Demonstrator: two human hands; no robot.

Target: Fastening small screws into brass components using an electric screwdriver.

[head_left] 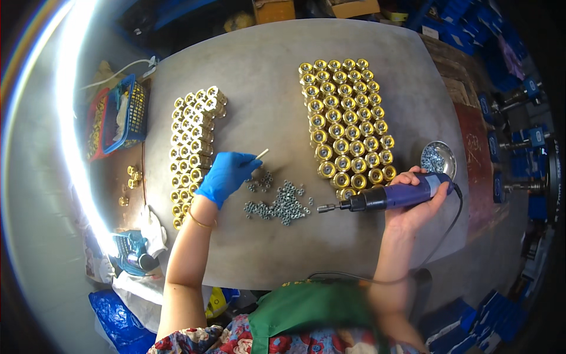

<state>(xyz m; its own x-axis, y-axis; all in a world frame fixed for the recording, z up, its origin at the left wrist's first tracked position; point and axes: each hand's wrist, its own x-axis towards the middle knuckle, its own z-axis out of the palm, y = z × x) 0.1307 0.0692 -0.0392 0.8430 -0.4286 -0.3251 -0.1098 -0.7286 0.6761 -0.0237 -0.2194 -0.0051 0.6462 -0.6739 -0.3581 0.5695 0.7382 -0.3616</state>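
Note:
My left hand, in a blue glove, pinches a short pale stick above the grey tabletop. Just below it lies a loose pile of small silver nuts. My bare right hand is wrapped round a purple and black electric screwdriver. Its metal socket tip points left, over the right side of the pile. Left of the gloved hand stands a block of brass fittings in rows. A larger block of brass fittings stands beyond the screwdriver, most with a dark centre.
A round metal bowl of small nuts sits right of the screwdriver, whose black cord runs back toward me. At the left edge are a blue basket and several loose brass fittings. Blue bins line the far right.

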